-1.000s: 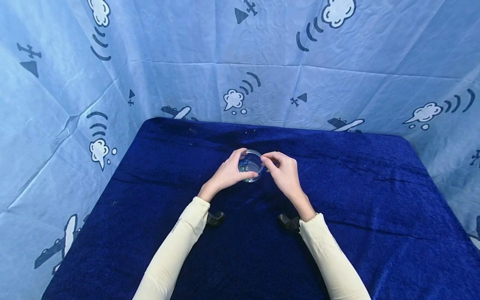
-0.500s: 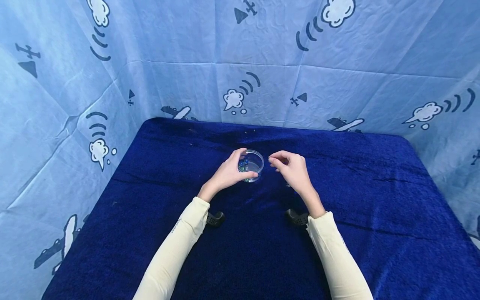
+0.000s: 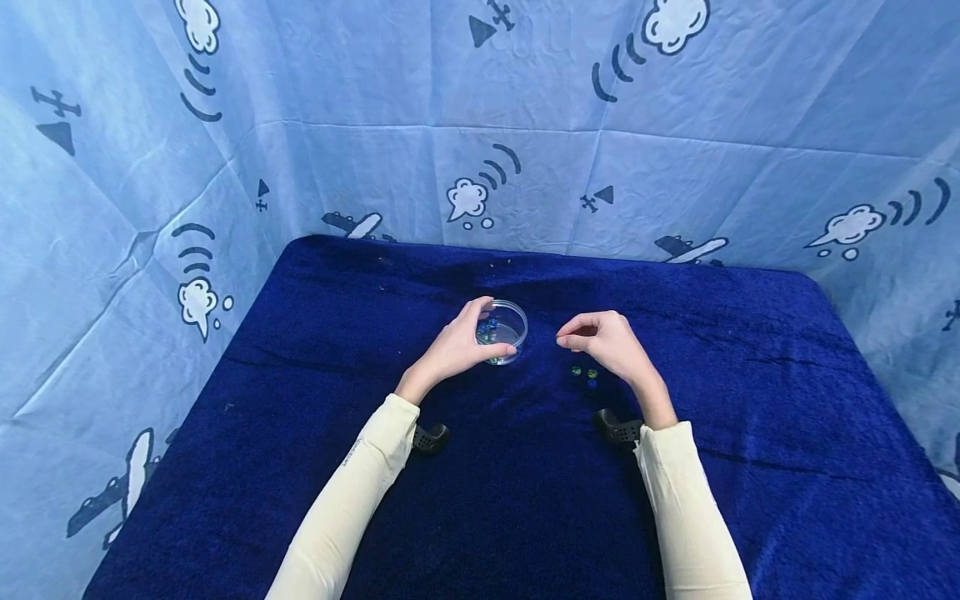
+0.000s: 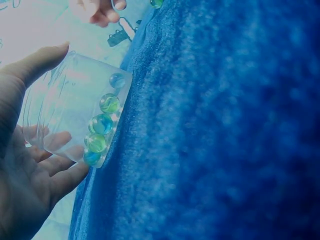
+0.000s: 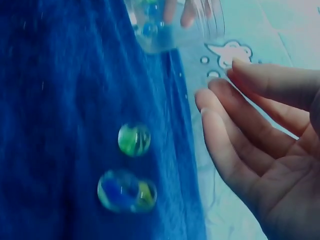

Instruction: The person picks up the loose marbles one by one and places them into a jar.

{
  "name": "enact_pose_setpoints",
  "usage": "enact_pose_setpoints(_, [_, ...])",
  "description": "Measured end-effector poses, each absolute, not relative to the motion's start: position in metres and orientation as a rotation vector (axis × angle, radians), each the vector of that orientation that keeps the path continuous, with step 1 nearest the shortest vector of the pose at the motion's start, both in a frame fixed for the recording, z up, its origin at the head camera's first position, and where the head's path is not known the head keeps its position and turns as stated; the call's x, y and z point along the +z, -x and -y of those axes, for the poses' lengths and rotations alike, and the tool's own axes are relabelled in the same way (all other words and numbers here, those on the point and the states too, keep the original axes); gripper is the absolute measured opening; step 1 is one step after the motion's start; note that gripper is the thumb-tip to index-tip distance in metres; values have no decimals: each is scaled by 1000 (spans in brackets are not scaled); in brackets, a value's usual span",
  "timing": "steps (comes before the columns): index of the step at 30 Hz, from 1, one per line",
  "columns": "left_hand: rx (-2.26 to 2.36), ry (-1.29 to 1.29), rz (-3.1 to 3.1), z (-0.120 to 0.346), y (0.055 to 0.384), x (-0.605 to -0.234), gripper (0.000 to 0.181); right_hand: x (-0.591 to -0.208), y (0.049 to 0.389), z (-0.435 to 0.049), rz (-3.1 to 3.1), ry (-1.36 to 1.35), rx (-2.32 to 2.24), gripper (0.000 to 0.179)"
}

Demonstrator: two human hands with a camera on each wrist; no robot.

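Observation:
In the head view, my left hand [image 3: 453, 346] grips a clear round jar [image 3: 513, 333], thumb on the near side and fingers round the far side. Several green and blue glass marbles [image 4: 100, 124] lie on the jar's bottom in the left wrist view. My right hand [image 3: 607, 342] hovers to the right of the jar, fingers loosely bent, with nothing visible in them. On the cloth below it sit three loose marbles: a green marble [image 3: 576, 371], another green marble [image 3: 592, 373] and a blue marble [image 3: 592, 384].
A dark blue velvety cloth [image 3: 480, 492] covers the table. Light blue printed curtains [image 3: 360, 75] stand behind and at the sides. Black wrist camera mounts [image 3: 431, 437] sit under both wrists. Tiny specks lie near the far edge.
My right hand has drawn back from the jar's rim, moving right and slightly nearer, uncovering the three loose marbles. The left hand and the jar have stayed put.

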State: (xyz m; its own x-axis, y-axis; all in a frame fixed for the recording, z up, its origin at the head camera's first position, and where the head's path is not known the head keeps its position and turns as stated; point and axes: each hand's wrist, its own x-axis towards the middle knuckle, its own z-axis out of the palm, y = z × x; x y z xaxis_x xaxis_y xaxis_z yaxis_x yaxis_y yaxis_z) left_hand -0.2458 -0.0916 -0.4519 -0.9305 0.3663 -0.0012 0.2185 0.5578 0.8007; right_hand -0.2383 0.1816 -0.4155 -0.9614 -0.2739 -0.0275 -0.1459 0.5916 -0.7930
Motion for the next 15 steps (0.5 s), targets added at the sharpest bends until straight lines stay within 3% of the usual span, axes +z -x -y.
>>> enact_pose_setpoints(15, [1310, -501, -2622, 91, 244, -452, 93, -429, 241, -212, -2530, 388, -1267, 10])
